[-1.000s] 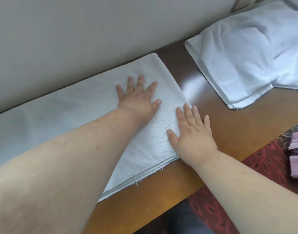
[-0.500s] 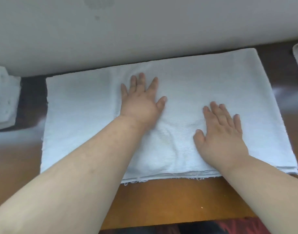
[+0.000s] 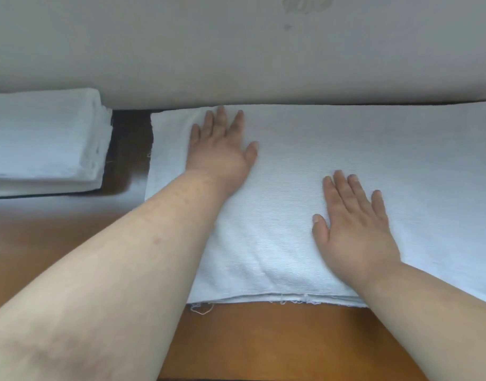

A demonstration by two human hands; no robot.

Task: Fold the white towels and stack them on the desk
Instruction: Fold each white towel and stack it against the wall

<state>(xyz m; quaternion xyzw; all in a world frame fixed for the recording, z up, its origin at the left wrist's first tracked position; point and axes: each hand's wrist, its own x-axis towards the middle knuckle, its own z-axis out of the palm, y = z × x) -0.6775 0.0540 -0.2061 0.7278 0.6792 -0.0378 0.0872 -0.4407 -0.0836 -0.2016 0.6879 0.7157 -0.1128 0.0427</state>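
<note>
A folded white towel [image 3: 332,149] lies flat along the back of the brown wooden desk [image 3: 263,339], its frayed layered edge facing me. My left hand [image 3: 219,147] presses flat on the towel near its far left corner, fingers straight. My right hand [image 3: 351,224] lies flat on the towel's middle, closer to me, fingers straight and together. To the left, apart from this towel, sits a stack of folded white towels [image 3: 43,141].
A pale wall [image 3: 236,50] runs right behind the towels. A dark strip of desk separates the stack from the towel under my hands. The desk's front edge shows at the bottom of the view.
My view has swung left, bringing the stack of folded towels in and losing the unfolded towels at the right. Both hands have slid leftward over the towel, still flat.
</note>
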